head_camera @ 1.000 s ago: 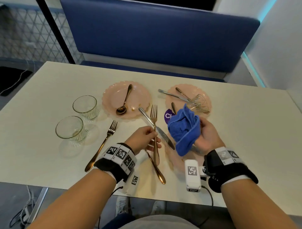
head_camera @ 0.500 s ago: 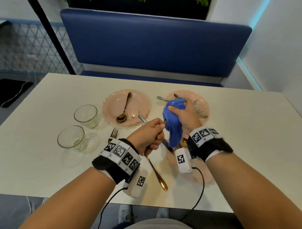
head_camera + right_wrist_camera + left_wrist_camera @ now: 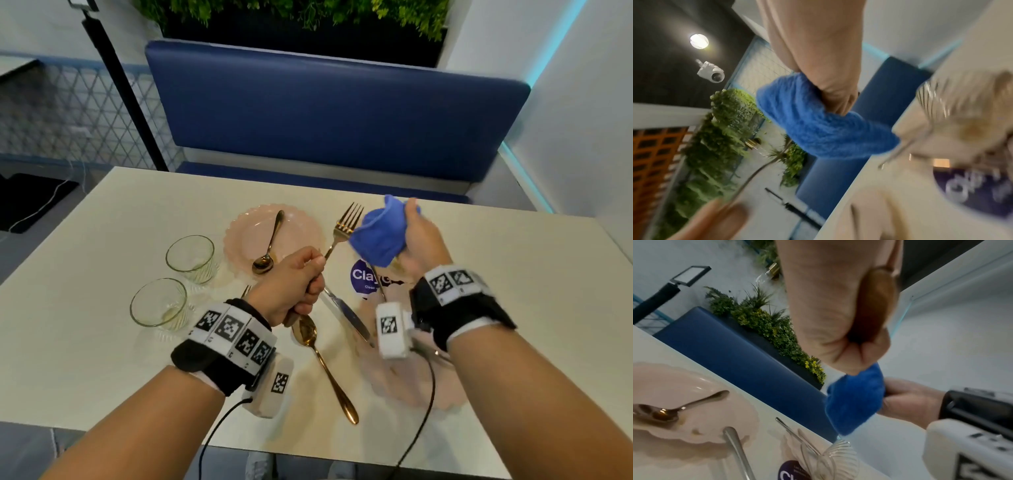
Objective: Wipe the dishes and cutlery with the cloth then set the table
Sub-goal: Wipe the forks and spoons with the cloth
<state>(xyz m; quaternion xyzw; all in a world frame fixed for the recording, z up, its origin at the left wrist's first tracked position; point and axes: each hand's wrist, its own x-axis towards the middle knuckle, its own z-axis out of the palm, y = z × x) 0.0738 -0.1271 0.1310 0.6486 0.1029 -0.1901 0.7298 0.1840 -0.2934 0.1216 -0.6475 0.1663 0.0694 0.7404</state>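
Note:
My left hand [image 3: 294, 281] grips the handle of a gold fork [image 3: 344, 224], tines pointing up and away above the table. My right hand [image 3: 416, 240] holds a bunched blue cloth [image 3: 378, 233] just right of the tines; the cloth [image 3: 855, 400] and the cloth [image 3: 818, 123] show in both wrist views. A pink plate [image 3: 298, 229] carries a gold spoon [image 3: 269, 243]. On the table lie a silver knife [image 3: 346, 317] and another gold spoon [image 3: 325, 366]. A second pink plate [image 3: 421, 387] lies under my right wrist.
Two clear glasses [image 3: 190, 257] [image 3: 159, 303] stand at the left. A purple sticker [image 3: 364, 275] marks the table [image 3: 102, 342]. A tipped glass [image 3: 836, 462] and silver cutlery [image 3: 795, 433] lie on a far plate. A blue bench [image 3: 325, 113] backs the table.
The left hand lifted the fork so its tines stand clear. The right hand slid the cloth off the fork and moved up and right. The head view tilted upward.

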